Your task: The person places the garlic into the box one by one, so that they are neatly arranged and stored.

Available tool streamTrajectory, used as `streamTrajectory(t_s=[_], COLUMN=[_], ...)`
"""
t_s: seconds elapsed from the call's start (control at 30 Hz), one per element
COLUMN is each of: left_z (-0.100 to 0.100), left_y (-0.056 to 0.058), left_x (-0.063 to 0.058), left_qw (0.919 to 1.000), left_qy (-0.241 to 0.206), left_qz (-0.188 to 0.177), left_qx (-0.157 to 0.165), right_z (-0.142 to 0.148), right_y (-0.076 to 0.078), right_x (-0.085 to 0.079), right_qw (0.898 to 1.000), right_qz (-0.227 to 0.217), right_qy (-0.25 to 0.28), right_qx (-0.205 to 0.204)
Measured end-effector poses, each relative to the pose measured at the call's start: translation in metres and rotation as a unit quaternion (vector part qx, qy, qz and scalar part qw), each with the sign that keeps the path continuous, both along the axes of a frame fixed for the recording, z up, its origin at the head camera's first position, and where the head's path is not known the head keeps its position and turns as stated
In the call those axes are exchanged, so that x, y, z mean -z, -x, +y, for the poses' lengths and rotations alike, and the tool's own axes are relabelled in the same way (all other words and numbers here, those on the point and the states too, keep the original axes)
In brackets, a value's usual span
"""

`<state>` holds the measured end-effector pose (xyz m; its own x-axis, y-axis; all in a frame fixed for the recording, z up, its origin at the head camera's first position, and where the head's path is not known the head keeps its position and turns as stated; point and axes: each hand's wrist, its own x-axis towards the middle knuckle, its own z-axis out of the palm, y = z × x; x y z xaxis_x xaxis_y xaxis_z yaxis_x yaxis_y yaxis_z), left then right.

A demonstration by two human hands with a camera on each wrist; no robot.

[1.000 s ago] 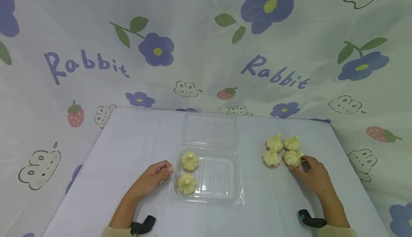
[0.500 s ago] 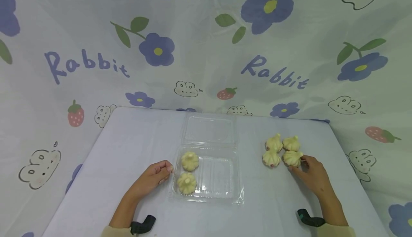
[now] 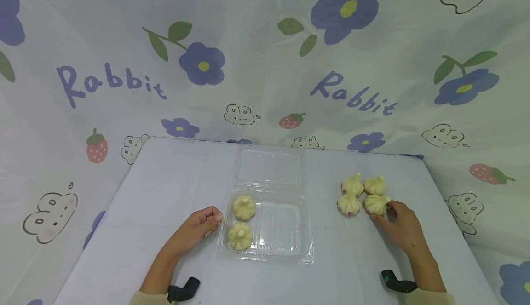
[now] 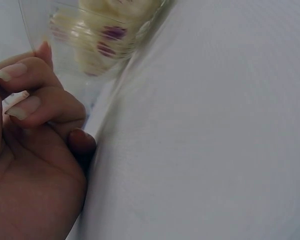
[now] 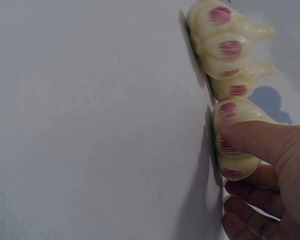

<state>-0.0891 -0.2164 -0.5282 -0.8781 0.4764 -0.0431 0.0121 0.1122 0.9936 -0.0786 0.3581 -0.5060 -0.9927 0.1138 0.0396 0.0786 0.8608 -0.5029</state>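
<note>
A clear plastic clamshell container (image 3: 281, 224) lies with its lid folded back on the white table. Two garlic bulbs (image 3: 244, 207) sit along its left side, stems up. My left hand (image 3: 196, 229) pinches the container's left rim; the left wrist view shows its other fingers (image 4: 45, 107) curled beside the plastic wall. At the right, several more garlic bulbs (image 3: 352, 184) stand in a tight group. My right hand (image 3: 401, 227) holds the front right garlic bulb (image 5: 235, 110) of that group between thumb and fingers, close to the tabletop.
The raised-edge lid (image 3: 269, 167) lies flat behind the container. The white-covered table (image 3: 174, 171) ends at a patterned cloth backdrop (image 3: 265, 66). Black wrist mounts (image 3: 184, 290) project inward from both sleeves.
Almost nothing differs: the right forearm has shifted very slightly left, while its fingers stay on the same garlic bulb. The left hand and container have not moved.
</note>
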Motion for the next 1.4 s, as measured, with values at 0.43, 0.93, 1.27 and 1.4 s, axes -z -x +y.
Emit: streamTrajectory(t_s=[0.43, 0.93, 1.27, 1.4], left_z=[0.0007, 0.0002, -0.0002, -0.0002], left_y=[-0.0013, -0.0014, -0.0015, -0.0009], left_x=[-0.0024, -0.0027, -0.0028, -0.0027], left_qw=[1.0, 1.0, 1.0, 1.0], left_qy=[0.001, 0.002, 0.004, 0.006], left_qz=[-0.001, -0.005, -0.008, -0.003], left_qx=[-0.002, -0.005, -0.005, -0.003], right_z=[-0.0031, -0.0029, -0.0041, -0.0042], right_y=[0.0004, -0.0007, -0.0021, -0.0026], right_x=[-0.0004, 0.0027, 0.0015, 0.001], right_qw=[1.0, 1.0, 1.0, 1.0], right_qz=[-0.014, -0.008, 0.0, 0.003], right_qy=[-0.01, -0.005, 0.0, 0.001], right_qx=[0.019, 0.022, 0.02, 0.018])
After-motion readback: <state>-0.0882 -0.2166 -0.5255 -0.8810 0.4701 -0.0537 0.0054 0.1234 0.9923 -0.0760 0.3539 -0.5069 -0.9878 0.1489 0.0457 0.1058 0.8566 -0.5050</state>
